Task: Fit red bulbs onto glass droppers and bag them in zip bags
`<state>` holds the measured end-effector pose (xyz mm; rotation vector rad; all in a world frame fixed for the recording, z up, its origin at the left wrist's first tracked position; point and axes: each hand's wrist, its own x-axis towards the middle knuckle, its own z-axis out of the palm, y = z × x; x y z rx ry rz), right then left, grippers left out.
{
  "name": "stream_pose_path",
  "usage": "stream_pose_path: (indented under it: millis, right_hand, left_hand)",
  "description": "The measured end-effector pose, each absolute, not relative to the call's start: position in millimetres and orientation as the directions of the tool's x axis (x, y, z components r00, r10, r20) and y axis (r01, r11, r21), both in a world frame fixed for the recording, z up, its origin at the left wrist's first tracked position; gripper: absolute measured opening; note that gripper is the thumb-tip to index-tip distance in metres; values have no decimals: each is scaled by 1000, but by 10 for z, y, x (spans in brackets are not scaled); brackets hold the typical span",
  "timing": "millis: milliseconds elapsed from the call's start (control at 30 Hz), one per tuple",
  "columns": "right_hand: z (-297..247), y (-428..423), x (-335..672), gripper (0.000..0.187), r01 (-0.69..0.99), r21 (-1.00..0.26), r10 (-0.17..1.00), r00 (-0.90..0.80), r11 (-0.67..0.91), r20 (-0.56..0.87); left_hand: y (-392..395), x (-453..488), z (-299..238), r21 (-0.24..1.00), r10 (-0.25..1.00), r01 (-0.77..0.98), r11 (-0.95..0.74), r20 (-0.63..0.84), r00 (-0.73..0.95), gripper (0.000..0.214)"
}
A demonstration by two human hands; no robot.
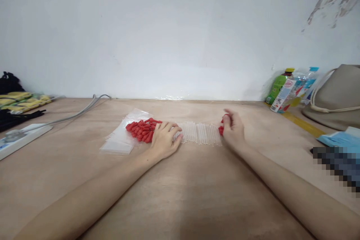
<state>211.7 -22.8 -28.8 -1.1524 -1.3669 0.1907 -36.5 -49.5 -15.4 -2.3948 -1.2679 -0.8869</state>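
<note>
Left hand (166,138): eleven o'clock, loosely curved, cannot tell whether it grips; best kept light.
Clear tubes (191,132): twelve o'clock, side by side; keep aligned.
Red bulbs (140,130): eleven o'clock, heaped.
Right hand (234,129): one o'clock, narrowed on red pieces (221,131); pinch gently.

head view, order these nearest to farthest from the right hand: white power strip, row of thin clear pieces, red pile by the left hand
1. Thin clear pieces: in a row just left of the right hand.
2. Red pile: farther left, beside the left hand.
3. White power strip: at the picture's left edge.
</note>
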Motion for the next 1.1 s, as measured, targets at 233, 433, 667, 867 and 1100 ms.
stream_pose_path:
  millis: [233, 433, 667, 867, 1100]
  right_hand:
    - [-317, -605, 1773, 8, 485, -387, 561, -288, 784, 776]
    - [-385, -526, 1815, 7, 488, -362, 538, -289, 794, 792]
    - [-341, -568, 1791, 4, 515, -371, 567, -297, 773, 769]
    - [-363, -560, 1798, 19, 587, -331, 585, -313, 738, 749]
    - [-381, -552, 1797, 19, 622, -301, 582, -313, 723, 750]
  left_hand:
    - [-278, -351, -79, 46, 718, 898, -437, 619, 318, 15]
    - [-160, -89, -68, 58, 799, 932, -359, 535, 274, 28]
    - [-113, 68, -45, 105, 873, 959, -263, 450, 190, 28]
    - [-46, 84, -8, 134, 914, 974, -183, 388, 119, 31]
    - [56, 75, -43, 103, 924, 986, -128, 374, 81, 34]
